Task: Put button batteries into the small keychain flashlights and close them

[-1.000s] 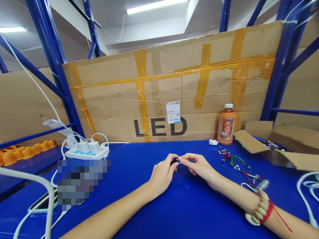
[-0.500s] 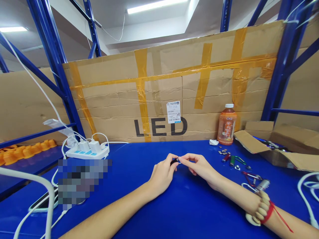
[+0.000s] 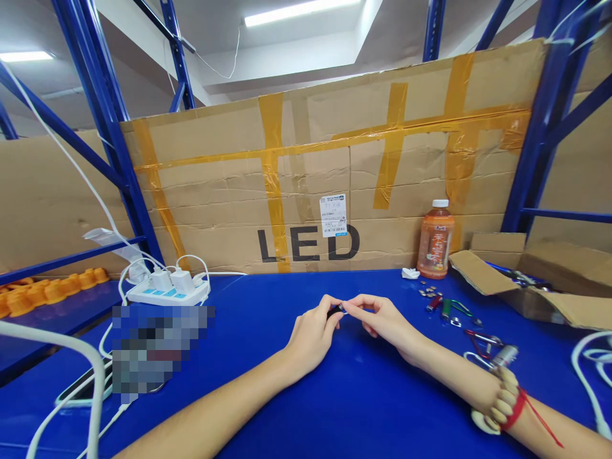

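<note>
My left hand and my right hand meet over the middle of the blue table. Both pinch a small black object between thumb and fingertips; the left grips its dark body, the right pinches its right end. The object is too small to name for sure. My right wrist wears a bead and red cord bracelet. To the right of my right hand lie several small keychain lights and tiny round cells.
A taped cardboard sheet marked LED stands along the table's back. An orange drink bottle and an open cardboard box sit at right. A white power strip with cables, a phone and orange parts lie at left.
</note>
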`<action>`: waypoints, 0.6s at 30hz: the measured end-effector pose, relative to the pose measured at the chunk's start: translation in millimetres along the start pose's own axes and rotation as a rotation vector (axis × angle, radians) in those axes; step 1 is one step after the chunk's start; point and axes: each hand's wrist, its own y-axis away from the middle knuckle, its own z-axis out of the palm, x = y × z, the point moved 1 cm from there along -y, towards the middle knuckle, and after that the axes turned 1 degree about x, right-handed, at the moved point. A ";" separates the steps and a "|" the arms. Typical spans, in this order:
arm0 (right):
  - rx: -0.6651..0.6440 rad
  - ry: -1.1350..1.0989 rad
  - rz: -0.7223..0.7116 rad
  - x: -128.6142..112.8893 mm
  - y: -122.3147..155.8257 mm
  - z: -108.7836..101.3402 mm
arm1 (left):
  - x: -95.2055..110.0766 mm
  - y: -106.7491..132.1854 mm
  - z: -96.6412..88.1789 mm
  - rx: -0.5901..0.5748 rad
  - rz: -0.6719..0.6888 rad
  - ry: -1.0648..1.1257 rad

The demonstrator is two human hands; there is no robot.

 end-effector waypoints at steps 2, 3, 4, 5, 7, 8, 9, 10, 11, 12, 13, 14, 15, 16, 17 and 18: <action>0.002 -0.003 0.005 0.1 0.0 0.1 | 0.0 0.1 0.0 0.001 0.000 0.003; 0.001 -0.004 0.006 0.3 0.0 0.1 | 0.0 0.2 -0.1 0.001 0.001 0.003; 0.001 -0.003 0.005 0.6 -0.2 0.1 | -0.1 0.3 -0.2 0.000 0.002 0.003; -0.001 -0.002 0.004 1.0 -0.3 0.0 | 0.0 0.4 -0.3 0.001 0.004 0.001; -0.004 -0.002 0.000 1.5 -0.4 -0.2 | 0.1 0.6 -0.6 0.000 0.007 -0.003; -0.004 -0.002 0.000 1.5 -0.4 -0.3 | 0.2 0.7 -0.8 -0.001 0.006 -0.006; -0.004 -0.004 0.000 1.2 -0.2 -0.4 | 0.4 0.7 -0.9 -0.002 0.004 -0.008; -0.003 -0.006 0.000 0.8 0.1 -0.5 | 0.5 0.7 -1.0 -0.003 0.003 -0.010; -0.003 -0.005 0.000 0.3 0.4 -0.5 | 0.6 0.7 -1.1 -0.004 0.003 -0.011; -0.002 -0.002 0.001 -0.3 0.7 -0.5 | 0.7 0.8 -1.2 -0.004 0.003 -0.010; -0.001 0.000 0.002 -0.8 1.0 -0.5 | 0.8 0.8 -1.4 -0.003 0.003 -0.008; -0.002 0.003 0.003 -1.0 1.2 -0.5 | 0.7 0.8 -1.4 -0.002 0.002 -0.005; -0.002 0.006 0.004 -1.1 1.2 -0.6 | 0.6 0.8 -1.5 -0.004 0.000 -0.003; -0.003 0.008 0.006 -0.8 1.2 -0.7 | 0.5 0.8 -1.5 -0.007 -0.004 -0.002; -0.002 0.010 0.006 -0.3 1.0 -0.9 | 0.3 0.8 -1.4 -0.011 -0.008 -0.003; -0.001 0.011 0.007 0.4 0.7 -1.1 | 0.1 0.7 -1.2 -0.015 -0.012 -0.006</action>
